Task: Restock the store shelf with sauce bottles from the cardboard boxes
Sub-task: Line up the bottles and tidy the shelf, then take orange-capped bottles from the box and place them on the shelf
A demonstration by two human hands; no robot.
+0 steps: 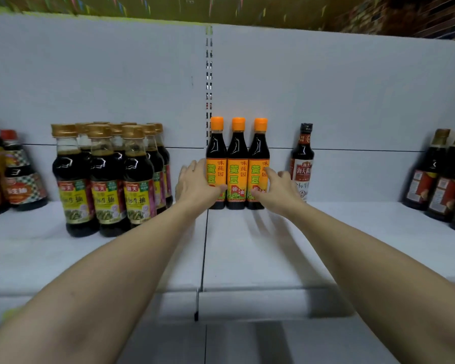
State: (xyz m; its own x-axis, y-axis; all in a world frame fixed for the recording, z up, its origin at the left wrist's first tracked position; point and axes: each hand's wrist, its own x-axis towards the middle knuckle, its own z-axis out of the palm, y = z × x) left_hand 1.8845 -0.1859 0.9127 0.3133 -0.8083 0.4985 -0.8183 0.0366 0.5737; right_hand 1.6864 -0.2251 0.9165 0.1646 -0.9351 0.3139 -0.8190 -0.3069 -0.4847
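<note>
Three dark sauce bottles with orange caps and orange labels [236, 164] stand side by side at the back of the white shelf [247, 245]. My left hand [195, 185] lies against the left bottle, fingers straight along its side and thumb across the label. My right hand [276, 189] touches the right bottle, index finger stretched onto its label, the other fingers loosely bent. Neither hand wraps a bottle. No cardboard box is in view.
A cluster of several gold-capped soy sauce bottles [108, 177] stands left of my left arm. One dark-capped bottle [302, 164] stands just right of my right hand. More bottles sit at the far left [16, 174] and far right [441, 177]. A slotted upright [208, 74] divides the back panel.
</note>
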